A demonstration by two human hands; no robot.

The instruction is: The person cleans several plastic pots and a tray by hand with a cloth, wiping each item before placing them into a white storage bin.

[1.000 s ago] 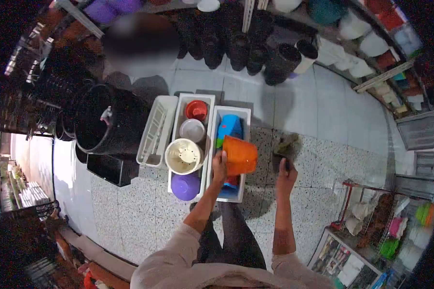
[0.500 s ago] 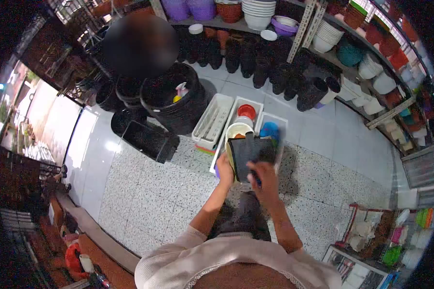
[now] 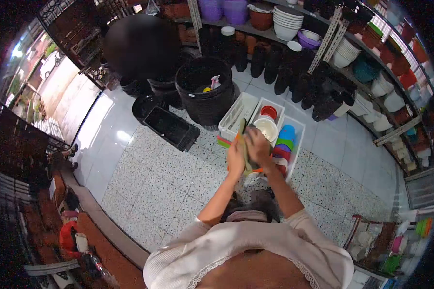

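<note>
My left hand [image 3: 235, 158] is closed on the edge of a flat, olive-green piece with a dark face [image 3: 246, 156], now held nearly edge-on to me. My right hand [image 3: 259, 146] is pressed against the dark side, its fingers curled. Something dark shows at its fingertips, too blurred and covered to name. Just beyond the hands, a cream round pot [image 3: 265, 127] and a red pot [image 3: 269, 112] sit in a white rectangular planter [image 3: 278, 109]. Blue, green and dark red pots [image 3: 285, 139] fill another white planter [image 3: 301, 131] on the right.
A pale long planter [image 3: 242, 107] stands left of the pots. Farther left are black rectangular tubs [image 3: 165, 129] and a tall stack of black buckets [image 3: 205, 103]. Shelves with white pots [image 3: 288, 23] run along the back. A person with a blurred head [image 3: 141, 45] is behind the buckets.
The flat dark-faced piece has turned from facing me to nearly edge-on. My right hand has moved up along it. The view has shifted, and the room appears moved to the right.
</note>
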